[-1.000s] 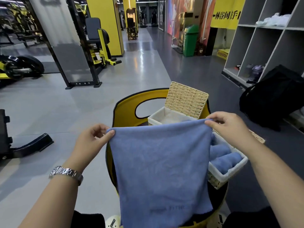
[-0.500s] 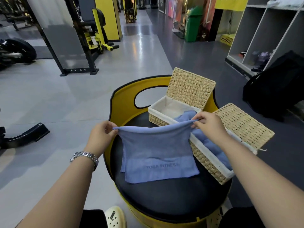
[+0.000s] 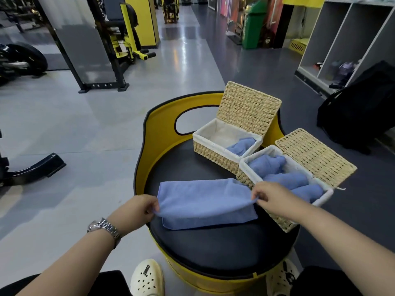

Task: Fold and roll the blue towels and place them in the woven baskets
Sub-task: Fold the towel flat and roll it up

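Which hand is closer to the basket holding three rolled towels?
Right. The right hand is directly beside the nearer woven basket, pinching the towel; the left hand pinches the towel's opposite end.

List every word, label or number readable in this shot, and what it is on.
None can be read.
Blue towel: no print shows on its folded face.
Tag on the cream clog: too small.
Posters at the far wall: blurred.
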A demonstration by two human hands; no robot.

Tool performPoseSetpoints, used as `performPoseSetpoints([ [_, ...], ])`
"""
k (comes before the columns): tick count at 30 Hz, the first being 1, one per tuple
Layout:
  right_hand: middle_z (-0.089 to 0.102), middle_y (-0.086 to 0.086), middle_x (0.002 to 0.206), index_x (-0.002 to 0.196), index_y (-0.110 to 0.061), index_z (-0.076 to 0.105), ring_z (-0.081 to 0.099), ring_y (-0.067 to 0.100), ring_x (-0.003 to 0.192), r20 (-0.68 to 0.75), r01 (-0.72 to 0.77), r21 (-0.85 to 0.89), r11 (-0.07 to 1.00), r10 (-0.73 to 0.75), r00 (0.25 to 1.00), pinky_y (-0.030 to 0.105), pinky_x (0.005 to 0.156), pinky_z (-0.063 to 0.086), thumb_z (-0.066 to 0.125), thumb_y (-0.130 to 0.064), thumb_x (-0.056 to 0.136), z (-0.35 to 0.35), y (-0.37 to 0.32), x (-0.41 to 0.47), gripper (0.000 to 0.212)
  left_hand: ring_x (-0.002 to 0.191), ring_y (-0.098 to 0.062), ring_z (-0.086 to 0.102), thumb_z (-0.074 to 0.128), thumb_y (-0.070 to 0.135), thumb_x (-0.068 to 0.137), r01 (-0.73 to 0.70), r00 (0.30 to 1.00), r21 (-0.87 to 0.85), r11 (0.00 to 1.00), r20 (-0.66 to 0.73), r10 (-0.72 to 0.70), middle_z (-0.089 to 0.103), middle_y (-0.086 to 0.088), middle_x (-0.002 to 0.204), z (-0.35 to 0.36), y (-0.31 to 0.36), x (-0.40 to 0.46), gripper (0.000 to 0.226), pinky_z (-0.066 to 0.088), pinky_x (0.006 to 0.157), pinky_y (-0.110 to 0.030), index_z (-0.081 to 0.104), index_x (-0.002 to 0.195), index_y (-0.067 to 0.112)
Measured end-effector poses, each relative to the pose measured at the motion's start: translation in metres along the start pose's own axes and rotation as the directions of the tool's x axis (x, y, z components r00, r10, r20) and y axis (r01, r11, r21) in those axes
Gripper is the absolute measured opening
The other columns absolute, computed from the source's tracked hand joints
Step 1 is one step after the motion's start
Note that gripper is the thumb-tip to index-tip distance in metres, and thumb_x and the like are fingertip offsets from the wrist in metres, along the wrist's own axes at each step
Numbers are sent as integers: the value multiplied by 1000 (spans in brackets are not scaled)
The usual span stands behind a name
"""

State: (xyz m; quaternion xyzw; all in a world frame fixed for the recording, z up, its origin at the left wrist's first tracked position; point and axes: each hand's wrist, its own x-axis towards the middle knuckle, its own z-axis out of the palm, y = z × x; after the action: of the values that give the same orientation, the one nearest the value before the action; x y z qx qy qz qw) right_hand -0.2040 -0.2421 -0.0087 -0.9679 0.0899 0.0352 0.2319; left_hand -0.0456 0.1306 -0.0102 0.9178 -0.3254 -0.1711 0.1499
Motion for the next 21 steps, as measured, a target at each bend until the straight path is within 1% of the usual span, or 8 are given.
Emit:
performPoseSetpoints([
  [3,53,-19,79,80,-45,54,52,2,77,120,52,-86,995,-42,992,24,75,46,51,-16,74,23,9,-2,30,85,-11,59,59,10,80,-75,993,111,991,104,64,63,5,93,14,0,2,19,41,71,-11,66,88,26],
  [6,59,-9,89,89,-26,59,51,9,83,178,22,-175,984,10,984,27,81,44,49,-19,82,35,7,-4,15,98,-15,57,56,22,85,-114,984,252,961,165,73,62,7,105,29,1,4,20,40,80,-16,68,100,27],
  [9,62,-2,94,91,-25,58,54,14,84,233,63,-254,965,-2,972,26,79,44,50,-14,85,44,3,-6,14,91,-20,56,60,34,81,-140,990,508,850,70,120,62,8,96,37,15,7,15,44,74,-27,67,93,30],
  [11,62,-1,97,90,-20,60,58,18,87,244,91,-280,956,-21,969,27,77,44,50,-11,84,50,0,-5,15,94,-22,57,62,32,79,-173,984,470,865,37,177,61,6,102,43,32,10,24,47,78,-30,65,103,31],
  [13,62,-1,97,88,-18,63,58,19,89,259,108,-272,956,-35,965,27,77,44,50,-11,82,56,-4,-3,16,111,-22,52,53,24,84,-267,963,295,918,118,242,54,4,123,53,51,12,40,44,91,-33,56,123,28],
  [15,62,-1,98,87,-18,66,59,19,89,296,131,-242,962,-55,954,28,78,46,52,-13,82,59,-12,-4,16,119,-20,45,52,22,86,-320,942,230,919,175,285,45,5,134,64,64,12,47,41,97,-33,47,132,30],
  [18,62,-4,98,87,-20,65,59,18,88,380,169,-175,970,-92,920,28,78,47,57,-17,81,61,-25,-10,10,123,-18,41,54,28,88,-333,938,278,901,192,287,39,8,139,74,61,11,46,37,98,-32,46,132,37],
  [21,69,-7,90,86,-24,67,63,13,82,510,123,-94,988,-58,858,29,76,51,65,-34,79,49,-33,-11,12,122,-17,42,53,32,90,-319,941,281,905,206,268,40,10,139,68,52,11,40,38,100,-32,51,129,39],
])
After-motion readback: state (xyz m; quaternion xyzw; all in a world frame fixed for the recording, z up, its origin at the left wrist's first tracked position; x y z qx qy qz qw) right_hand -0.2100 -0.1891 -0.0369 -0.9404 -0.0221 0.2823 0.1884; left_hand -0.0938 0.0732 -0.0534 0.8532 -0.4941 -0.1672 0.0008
